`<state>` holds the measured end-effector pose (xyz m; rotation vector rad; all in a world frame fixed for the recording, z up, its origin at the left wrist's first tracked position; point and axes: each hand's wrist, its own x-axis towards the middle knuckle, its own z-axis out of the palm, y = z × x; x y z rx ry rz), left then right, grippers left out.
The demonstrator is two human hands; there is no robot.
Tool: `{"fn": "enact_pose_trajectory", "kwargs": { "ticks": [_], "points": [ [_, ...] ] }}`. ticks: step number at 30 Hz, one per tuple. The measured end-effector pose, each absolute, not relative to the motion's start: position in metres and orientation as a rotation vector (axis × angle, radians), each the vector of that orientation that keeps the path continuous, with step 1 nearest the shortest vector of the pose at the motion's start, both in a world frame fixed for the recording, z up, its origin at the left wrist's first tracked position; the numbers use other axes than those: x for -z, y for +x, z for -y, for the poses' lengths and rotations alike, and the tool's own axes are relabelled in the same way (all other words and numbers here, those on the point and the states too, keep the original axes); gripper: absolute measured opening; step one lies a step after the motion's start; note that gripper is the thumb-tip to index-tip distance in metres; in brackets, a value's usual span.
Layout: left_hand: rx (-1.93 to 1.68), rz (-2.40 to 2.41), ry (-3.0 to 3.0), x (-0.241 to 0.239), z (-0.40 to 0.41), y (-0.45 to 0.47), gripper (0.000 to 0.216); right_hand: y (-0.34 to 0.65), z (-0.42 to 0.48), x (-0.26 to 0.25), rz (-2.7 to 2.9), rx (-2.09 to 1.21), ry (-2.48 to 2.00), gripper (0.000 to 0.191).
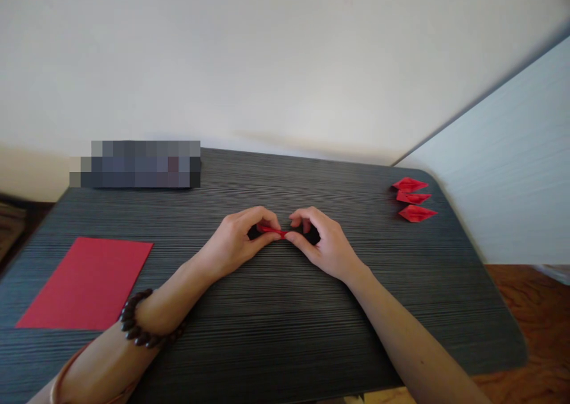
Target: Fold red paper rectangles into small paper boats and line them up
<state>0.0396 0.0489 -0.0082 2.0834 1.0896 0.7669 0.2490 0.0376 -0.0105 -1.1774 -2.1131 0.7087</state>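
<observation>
My left hand (238,241) and my right hand (323,244) meet at the middle of the dark striped table (285,333). Both pinch a small folded piece of red paper (272,231) between thumb and fingers; only a sliver of it shows between the fingertips. The hands rest on the tabletop. A dark bead bracelet (142,324) circles my left wrist.
A flat sheet of red paper (86,282) lies at the left of the table. Three small folded red paper shapes (414,199) sit in a column near the far right corner. A blurred dark object (138,164) lies at the back left. A pale wall stands behind and to the right.
</observation>
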Motion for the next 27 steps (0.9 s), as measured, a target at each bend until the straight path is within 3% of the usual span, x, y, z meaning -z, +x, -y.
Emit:
{"fn": "enact_pose_trajectory", "kwargs": {
  "ticks": [15, 27],
  "points": [
    [-0.683, -1.204, 1.839, 0.000, -0.049, 0.040, 0.021, 0.250, -0.038, 0.014, 2.084, -0.628, -1.060, 0.012],
    [-0.677, -1.200, 1.596, -0.005, -0.047, 0.042, 0.024, 0.252, -0.038, 0.011, 1.969, -0.747, -1.184, 0.021]
  ]
}}
